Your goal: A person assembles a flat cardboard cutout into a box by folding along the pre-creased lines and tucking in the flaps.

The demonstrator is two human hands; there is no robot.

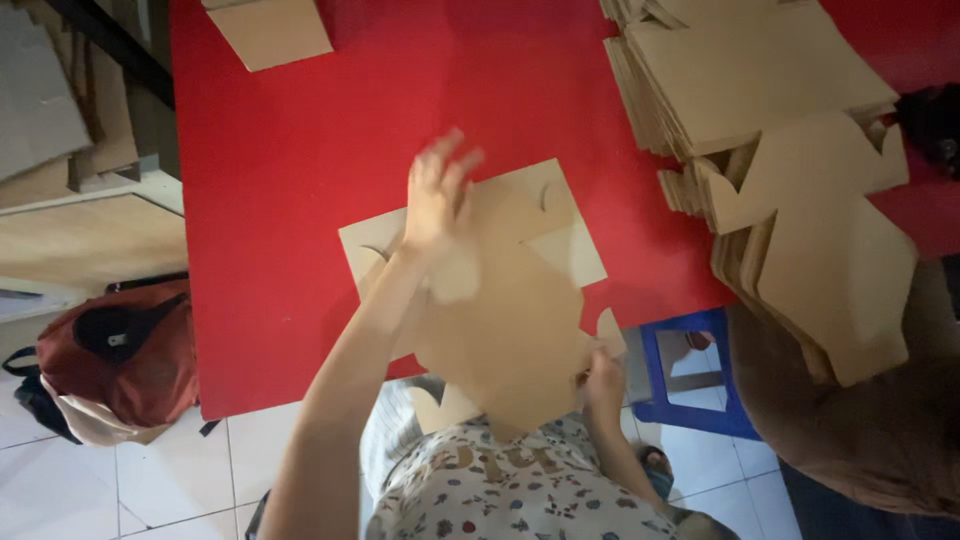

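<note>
left hand flat, open on cardboard blank over red table; right hand pinches its edge. mid-fold; next needs crease pressed.

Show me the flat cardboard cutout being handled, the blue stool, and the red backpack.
flat cardboard cutout [510,320], head view, middle of its face
blue stool [690,325], head view, top front edge
red backpack [130,365], head view, main body

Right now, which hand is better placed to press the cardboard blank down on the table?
Left, probably. The left hand lies on the cardboard blank over the red table; the right hand pinches its near edge beyond the table.
</note>
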